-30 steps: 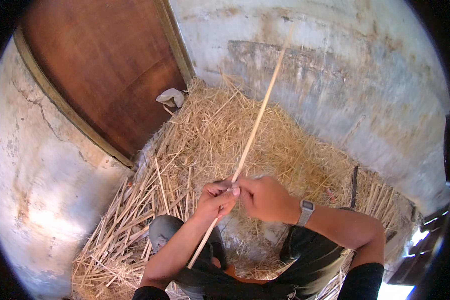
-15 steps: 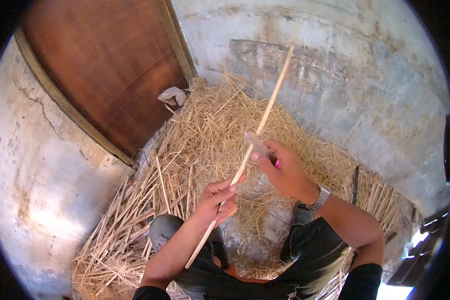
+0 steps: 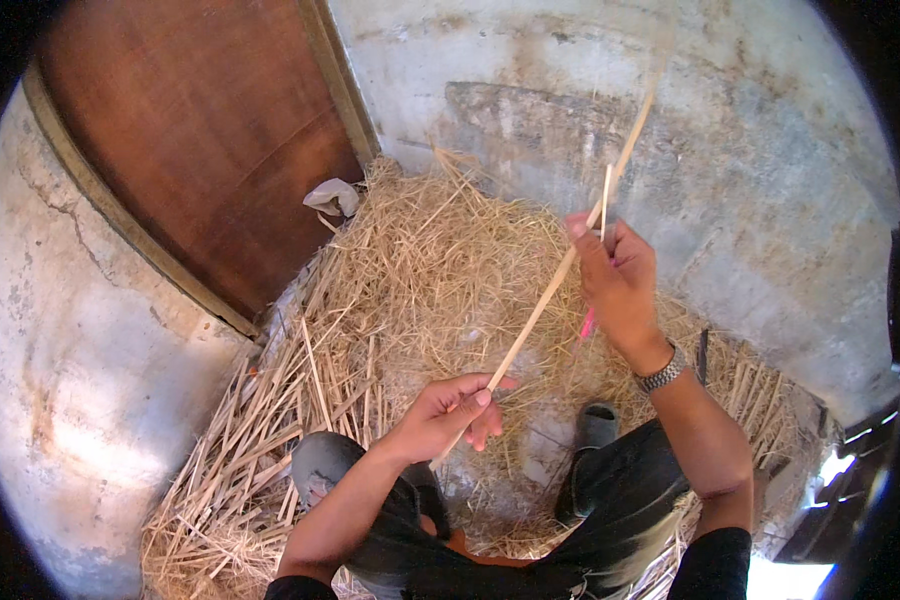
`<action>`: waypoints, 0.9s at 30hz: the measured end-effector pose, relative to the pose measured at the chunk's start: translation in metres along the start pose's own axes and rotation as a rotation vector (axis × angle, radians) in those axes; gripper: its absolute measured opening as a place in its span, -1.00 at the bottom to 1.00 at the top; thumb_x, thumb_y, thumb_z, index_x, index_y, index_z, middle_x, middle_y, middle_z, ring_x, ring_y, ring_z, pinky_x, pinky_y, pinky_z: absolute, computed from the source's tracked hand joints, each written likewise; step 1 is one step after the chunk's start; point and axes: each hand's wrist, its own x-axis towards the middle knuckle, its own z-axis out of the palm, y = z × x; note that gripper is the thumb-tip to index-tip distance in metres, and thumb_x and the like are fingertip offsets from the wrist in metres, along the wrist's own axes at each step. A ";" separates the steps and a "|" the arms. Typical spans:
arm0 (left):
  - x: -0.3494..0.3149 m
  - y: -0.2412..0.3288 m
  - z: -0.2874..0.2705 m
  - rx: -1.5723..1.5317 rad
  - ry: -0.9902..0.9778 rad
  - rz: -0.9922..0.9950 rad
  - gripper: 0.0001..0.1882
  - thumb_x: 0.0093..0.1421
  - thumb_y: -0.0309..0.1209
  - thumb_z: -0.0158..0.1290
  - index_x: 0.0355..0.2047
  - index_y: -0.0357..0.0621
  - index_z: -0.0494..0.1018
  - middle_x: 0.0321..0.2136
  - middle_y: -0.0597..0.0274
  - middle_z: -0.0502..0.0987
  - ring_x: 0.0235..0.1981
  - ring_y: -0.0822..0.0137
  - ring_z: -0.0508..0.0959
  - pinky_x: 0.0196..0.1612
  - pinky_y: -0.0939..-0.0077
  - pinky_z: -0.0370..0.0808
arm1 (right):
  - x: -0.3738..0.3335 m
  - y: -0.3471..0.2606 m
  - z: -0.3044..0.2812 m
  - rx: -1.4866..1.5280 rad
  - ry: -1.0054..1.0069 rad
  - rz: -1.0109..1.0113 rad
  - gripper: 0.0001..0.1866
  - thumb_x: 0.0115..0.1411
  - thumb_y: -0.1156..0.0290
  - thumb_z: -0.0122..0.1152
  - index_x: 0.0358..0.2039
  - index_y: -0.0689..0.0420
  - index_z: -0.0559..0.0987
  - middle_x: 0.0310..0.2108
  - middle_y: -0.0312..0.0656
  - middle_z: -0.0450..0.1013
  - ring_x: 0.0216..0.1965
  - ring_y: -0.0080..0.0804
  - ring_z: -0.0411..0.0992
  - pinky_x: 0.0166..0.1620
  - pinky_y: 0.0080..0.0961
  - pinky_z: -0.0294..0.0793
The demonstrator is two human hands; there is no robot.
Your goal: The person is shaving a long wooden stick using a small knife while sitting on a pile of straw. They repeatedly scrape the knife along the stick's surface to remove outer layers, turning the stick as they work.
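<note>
My left hand (image 3: 450,412) is closed round the lower part of a long, thin pale bamboo strip (image 3: 536,312), which slants up and away to the right. Its far end is blurred against the wall. Further up the strip, my right hand (image 3: 615,275) is closed on a knife whose pink handle (image 3: 587,322) shows below the fist; its blade is mostly hidden by the fingers. A narrow sliver (image 3: 607,190) stands up beside the strip, just above my right fingers. Whether it is still joined to the strip I cannot tell.
Loose shavings (image 3: 450,250) cover the floor, with longer split strips (image 3: 260,440) heaped at the left. A brown door (image 3: 200,140) stands at the back left, a pale crumpled bag (image 3: 333,197) near its foot. A stained wall (image 3: 750,170) rises beyond.
My right hand has slid up the strip, away from my left hand. A sliver now stands out by its fingers. The strip's lower end has drawn upward, and the blade is less visible.
</note>
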 end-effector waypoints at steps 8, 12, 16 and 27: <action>0.002 -0.021 0.003 -0.037 0.129 0.188 -0.67 0.45 -0.26 -0.08 0.04 -0.27 0.42 -0.44 0.17 0.57 -0.58 0.47 0.48 -0.38 0.58 0.45 | -0.029 0.011 0.013 -0.223 -0.322 -0.224 -0.76 0.31 0.25 0.26 -0.23 0.19 0.63 -0.66 -0.45 0.38 -0.65 -0.71 0.26 -0.56 -0.61 0.26; 0.007 -0.023 0.012 -0.163 0.294 0.386 -0.74 0.40 -0.35 0.02 -0.01 -0.26 0.44 -0.29 0.20 0.58 -0.36 0.50 0.52 -0.22 0.58 0.48 | -0.043 -0.004 0.025 -0.230 -0.641 -0.099 -0.74 0.24 0.21 0.33 -0.29 0.17 0.62 -0.65 -0.32 0.45 -0.62 -0.66 0.33 -0.53 -0.54 0.34; 0.003 -0.018 0.001 -0.063 0.379 0.455 -0.79 0.28 -0.55 0.15 -0.09 -0.29 0.48 -0.19 0.23 0.59 -0.25 0.54 0.52 -0.09 0.55 0.50 | -0.040 0.000 0.026 -0.324 -0.735 -0.102 -0.61 0.20 0.08 0.36 -0.45 0.19 0.57 -0.68 -0.28 0.42 -0.63 -0.60 0.34 -0.53 -0.49 0.35; 0.000 -0.018 -0.003 0.126 0.687 0.406 -0.86 0.21 -0.49 0.26 -0.24 -0.26 0.62 -0.40 0.34 0.61 -0.40 0.62 0.46 -0.30 0.68 0.39 | -0.040 0.010 0.023 -0.577 -0.797 -0.200 -0.61 0.15 0.06 0.32 -0.51 0.16 0.58 -0.65 -0.03 0.46 -0.54 0.07 0.47 -0.45 -0.12 0.43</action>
